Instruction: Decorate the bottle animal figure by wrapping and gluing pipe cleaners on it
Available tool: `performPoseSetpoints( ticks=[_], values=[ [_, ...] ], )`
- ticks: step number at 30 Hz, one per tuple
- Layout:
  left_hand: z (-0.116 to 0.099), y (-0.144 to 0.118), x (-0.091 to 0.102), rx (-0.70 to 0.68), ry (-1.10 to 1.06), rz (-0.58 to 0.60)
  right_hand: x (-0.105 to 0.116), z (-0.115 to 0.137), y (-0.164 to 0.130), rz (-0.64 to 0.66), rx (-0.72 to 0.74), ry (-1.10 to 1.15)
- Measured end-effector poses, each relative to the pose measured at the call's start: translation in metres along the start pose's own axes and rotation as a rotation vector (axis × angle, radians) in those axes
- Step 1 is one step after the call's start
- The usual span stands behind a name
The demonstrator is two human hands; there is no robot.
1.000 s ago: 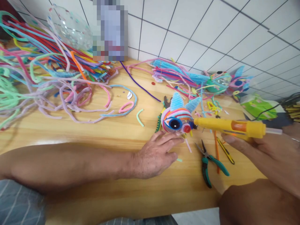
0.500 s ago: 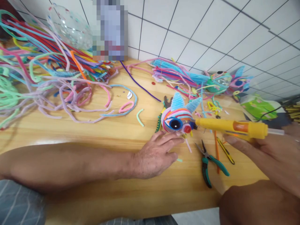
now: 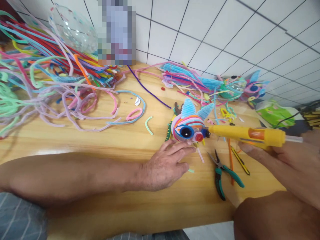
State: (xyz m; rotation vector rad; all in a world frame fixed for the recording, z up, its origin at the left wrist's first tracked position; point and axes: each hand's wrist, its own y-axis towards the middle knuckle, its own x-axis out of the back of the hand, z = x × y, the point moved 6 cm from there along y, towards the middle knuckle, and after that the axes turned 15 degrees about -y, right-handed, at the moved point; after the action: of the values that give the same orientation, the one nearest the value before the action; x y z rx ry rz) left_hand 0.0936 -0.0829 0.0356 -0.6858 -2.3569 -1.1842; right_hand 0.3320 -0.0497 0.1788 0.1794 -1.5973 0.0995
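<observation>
A small pipe-cleaner fish figure [image 3: 189,124] with blue fins, a big blue eye and a red button sits on the wooden table [image 3: 120,143]. My left hand [image 3: 163,166] lies flat on the table, fingers spread, fingertips touching the figure's underside. My right hand [image 3: 282,160] grips a yellow glue gun [image 3: 247,135], whose nozzle touches the right side of the figure beside the red button.
Green-handled pliers [image 3: 221,173] and a yellow-black tool [image 3: 240,160] lie below the gun. A big tangle of coloured pipe cleaners [image 3: 45,76] covers the left, more lie at the back [image 3: 185,78]. A clear bowl [image 3: 72,30], other finished figures [image 3: 242,87], and a green packet [image 3: 273,115] are nearby.
The glue gun has shifted slightly to the right while its nozzle stays against the figure. My left hand has not moved.
</observation>
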Motion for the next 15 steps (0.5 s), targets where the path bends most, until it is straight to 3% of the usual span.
performPoseSetpoints(
  ticks=[3,15],
  values=[
    [0.0,0.0,0.0,0.005,0.004,0.004,0.006,0.006,0.005,-0.049,-0.075,-0.046],
    [0.0,0.001,-0.001,0.004,0.0,0.009,0.0,-0.011,0.008,-0.092,-0.025,-0.032]
  ],
)
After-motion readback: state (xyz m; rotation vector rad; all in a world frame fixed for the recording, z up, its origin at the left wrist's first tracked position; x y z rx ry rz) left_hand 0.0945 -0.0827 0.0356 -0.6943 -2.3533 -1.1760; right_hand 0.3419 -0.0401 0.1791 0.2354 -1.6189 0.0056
